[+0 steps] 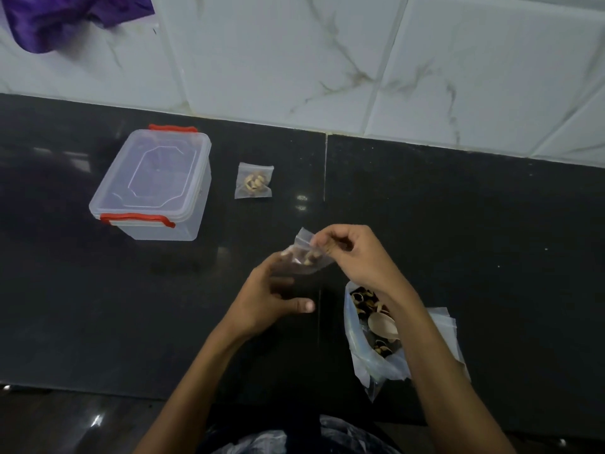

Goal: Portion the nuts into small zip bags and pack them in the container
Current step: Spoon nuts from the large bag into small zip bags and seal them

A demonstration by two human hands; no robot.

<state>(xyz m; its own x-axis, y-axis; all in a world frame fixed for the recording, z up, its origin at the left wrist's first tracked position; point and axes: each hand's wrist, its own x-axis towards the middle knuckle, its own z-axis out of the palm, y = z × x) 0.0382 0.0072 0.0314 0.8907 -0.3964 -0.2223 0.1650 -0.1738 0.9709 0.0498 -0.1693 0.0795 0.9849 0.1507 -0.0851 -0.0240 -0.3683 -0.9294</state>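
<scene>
A small clear zip bag (302, 257) with a few nuts in it hangs above the dark counter between my hands. My right hand (353, 253) pinches its top edge. My left hand (271, 296) cups the bag from below with loosely curved fingers. Another small zip bag (253, 180), filled with nuts, lies flat further back. To its left stands the clear plastic container (154, 185) with red clips, its lid on. A large open plastic bag of nuts (370, 322) with a pale spoon (381, 324) in it sits under my right forearm.
Spare clear zip bags (448, 326) lie to the right of the big bag. A purple cloth (65, 18) hangs on the white tiled wall at top left. The counter's front edge runs along the bottom, near my body.
</scene>
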